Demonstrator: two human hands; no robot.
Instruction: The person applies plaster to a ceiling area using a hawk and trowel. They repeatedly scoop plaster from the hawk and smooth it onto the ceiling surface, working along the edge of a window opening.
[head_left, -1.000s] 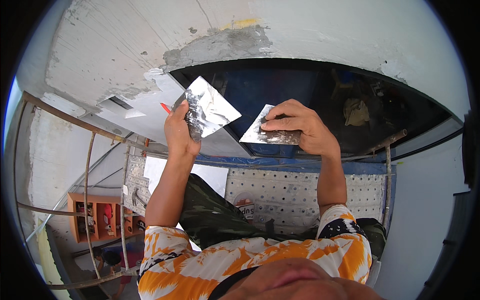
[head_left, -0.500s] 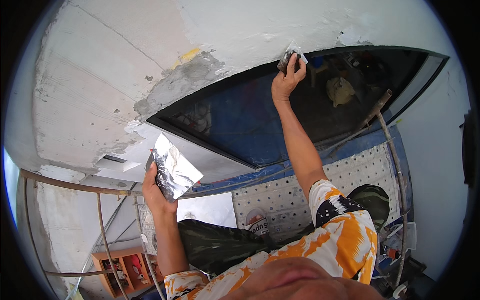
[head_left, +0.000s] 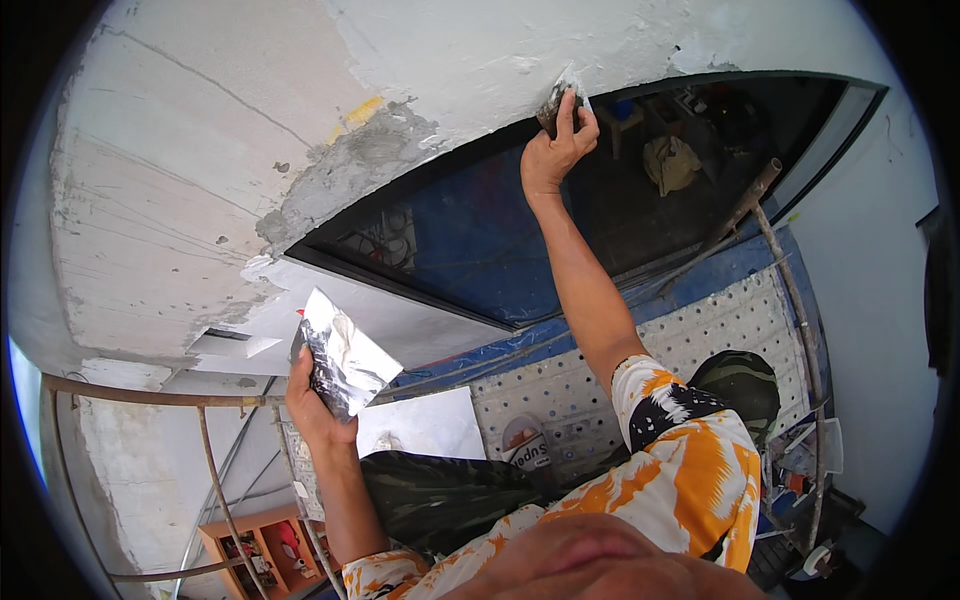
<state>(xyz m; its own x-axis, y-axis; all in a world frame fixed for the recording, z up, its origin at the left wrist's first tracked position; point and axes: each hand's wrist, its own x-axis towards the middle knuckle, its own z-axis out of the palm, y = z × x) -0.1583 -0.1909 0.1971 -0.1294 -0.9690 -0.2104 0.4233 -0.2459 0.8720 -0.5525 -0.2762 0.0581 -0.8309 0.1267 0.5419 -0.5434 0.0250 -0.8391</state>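
The small putty knife (head_left: 562, 98) is up high, pressed flat against the white wall (head_left: 480, 50) right where it meets the top edge of the dark window frame (head_left: 420, 165). The right hand (head_left: 555, 150) holds it, with the fingers (head_left: 567, 108) closed around it and one finger laid along the blade. The right arm is stretched far up to reach that spot. The blade has grey paste on it.

Lower down and to the left, the left hand (head_left: 315, 400) holds a shiny metal plate (head_left: 345, 355). The fingers are wrapped tight around its near end, and the plate is tilted, with grey smears on it. The two hands are well apart.

To the left of the putty knife, the wall has a rough grey patch (head_left: 360, 165) where the white coat is gone, with a bit of yellow just above it. Thin cracks run over the white wall further left.

The dark window glass (head_left: 480, 250) shows a blue shine. Below it runs a blue strip and a white sheet with many small dots (head_left: 600, 380). A thin rusty pipe (head_left: 140, 395) crosses near the left hand. A wooden shelf (head_left: 260, 545) with small things sits far down at the left. The person wears an orange and white shirt (head_left: 690, 480).
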